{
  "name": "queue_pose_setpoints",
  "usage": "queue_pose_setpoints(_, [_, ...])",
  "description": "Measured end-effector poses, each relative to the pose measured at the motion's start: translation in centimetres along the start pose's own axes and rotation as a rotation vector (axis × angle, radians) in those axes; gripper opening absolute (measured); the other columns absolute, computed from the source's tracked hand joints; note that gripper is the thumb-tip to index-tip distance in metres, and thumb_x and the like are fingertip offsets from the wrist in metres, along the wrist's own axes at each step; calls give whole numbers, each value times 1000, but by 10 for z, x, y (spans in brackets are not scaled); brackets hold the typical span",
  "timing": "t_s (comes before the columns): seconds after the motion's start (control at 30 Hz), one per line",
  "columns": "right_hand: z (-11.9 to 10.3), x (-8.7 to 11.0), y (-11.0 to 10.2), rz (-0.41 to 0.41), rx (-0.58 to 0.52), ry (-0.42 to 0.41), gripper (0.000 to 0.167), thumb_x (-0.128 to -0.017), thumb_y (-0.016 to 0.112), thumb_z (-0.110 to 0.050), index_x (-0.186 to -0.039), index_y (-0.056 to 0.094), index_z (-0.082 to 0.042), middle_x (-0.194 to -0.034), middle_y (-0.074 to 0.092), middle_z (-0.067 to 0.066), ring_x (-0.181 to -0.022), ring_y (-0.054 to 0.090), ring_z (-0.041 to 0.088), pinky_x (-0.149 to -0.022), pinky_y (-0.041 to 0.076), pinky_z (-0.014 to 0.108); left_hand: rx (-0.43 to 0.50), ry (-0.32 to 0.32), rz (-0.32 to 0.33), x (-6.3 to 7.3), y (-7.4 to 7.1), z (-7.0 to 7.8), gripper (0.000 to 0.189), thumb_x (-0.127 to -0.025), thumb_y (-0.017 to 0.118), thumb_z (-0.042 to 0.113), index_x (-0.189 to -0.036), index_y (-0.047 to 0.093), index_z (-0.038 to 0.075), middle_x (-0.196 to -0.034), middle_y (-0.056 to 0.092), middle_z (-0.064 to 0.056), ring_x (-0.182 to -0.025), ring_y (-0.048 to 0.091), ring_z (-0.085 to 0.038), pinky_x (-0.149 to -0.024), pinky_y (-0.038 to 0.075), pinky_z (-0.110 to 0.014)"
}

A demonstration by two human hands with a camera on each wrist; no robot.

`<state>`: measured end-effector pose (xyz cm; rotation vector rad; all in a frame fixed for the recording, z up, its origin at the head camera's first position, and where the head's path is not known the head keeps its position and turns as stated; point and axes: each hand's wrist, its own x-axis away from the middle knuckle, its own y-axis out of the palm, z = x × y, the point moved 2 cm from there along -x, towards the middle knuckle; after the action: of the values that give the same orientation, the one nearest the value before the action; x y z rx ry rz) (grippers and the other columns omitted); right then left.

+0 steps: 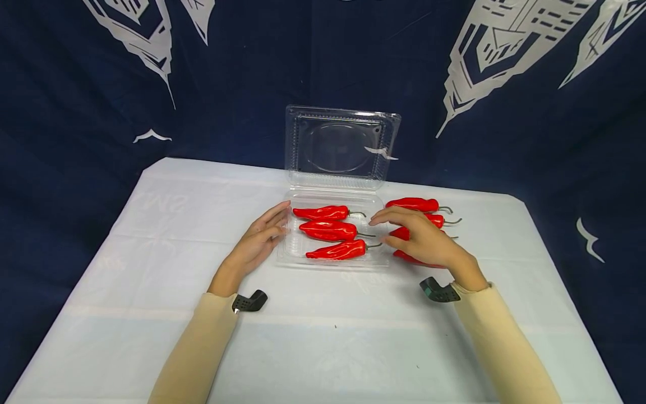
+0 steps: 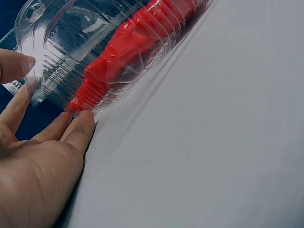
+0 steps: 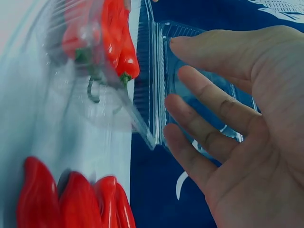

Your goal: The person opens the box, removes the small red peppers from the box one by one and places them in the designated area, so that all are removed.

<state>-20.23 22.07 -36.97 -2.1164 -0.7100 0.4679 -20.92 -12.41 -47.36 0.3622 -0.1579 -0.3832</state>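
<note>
A clear plastic clamshell box (image 1: pixel 333 266) lies on the table with its lid (image 1: pixel 338 147) standing up at the back. Three red chili peppers (image 1: pixel 328 230) lie side by side in its base, stems toward the right. My left hand (image 1: pixel 252 244) rests against the box's left wall; in the left wrist view its fingertips (image 2: pixel 87 116) touch the ribbed side. Over the right edge of the box hovers my right hand (image 1: pixel 424 238), fingers spread and loosely bent, nothing in them. Beneath and beside it, several more red peppers (image 1: pixel 413 203) lie on the table, partly hidden.
A white cover lies over the table (image 1: pixel 323 348). Close behind the upright lid hangs a dark blue curtain (image 1: pixel 242 112) with white patterns. Each wrist carries a small black device (image 1: pixel 439 290) near the sleeve end.
</note>
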Motion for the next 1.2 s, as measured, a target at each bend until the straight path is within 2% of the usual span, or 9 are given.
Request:
queue_pose_setpoints(0.27, [-6, -19, 3, -99, -138, 26, 41, -90, 73, -7, -129, 65, -13, -132, 63, 4, -124, 59, 26, -102, 50, 50, -1, 1, 1, 0, 0, 0, 67, -96, 48, -3, -159, 29, 14, -167, 20, -4, -155, 13, -23, -125, 12, -47])
queue_pose_setpoints(0.4, [-9, -30, 6, -134, -188, 22, 40, -90, 72, -4, -129, 65, -11, -132, 63, 5, -123, 59, 31, -102, 50, 52, 5, 2, -2, 1, 1, 1, 67, -97, 48, -3, -159, 28, 14, -167, 19, -5, -155, 13, -23, -125, 11, -48])
queue_pose_setpoints(0.73, [-13, -56, 17, -216, -221, 23, 41, -88, 72, -3, -128, 66, -8, -130, 64, 8, -124, 56, 31, -104, 47, 56, 1, 2, -6, 0, 2, 2, 67, -97, 45, -5, -159, 27, 13, -168, 17, -5, -155, 10, -23, -125, 10, -48])
queue_pose_setpoints(1.03, [-14, -77, 25, -272, -325, 48, 41, -87, 71, 2, -127, 65, -4, -131, 62, 11, -124, 55, 35, -104, 48, 52, -5, 4, -10, 0, 2, 1, 67, -96, 46, -4, -159, 27, 12, -168, 17, -6, -155, 10, -24, -125, 10, -48])
queue_pose_setpoints(1.2, [-11, -89, 28, -296, -330, 82, 42, -87, 69, 3, -129, 65, -3, -133, 61, 12, -124, 55, 35, -105, 49, 49, -5, 2, -2, 0, 2, 2, 68, -96, 46, -4, -159, 27, 12, -168, 17, -6, -155, 10, -24, -125, 10, -48])
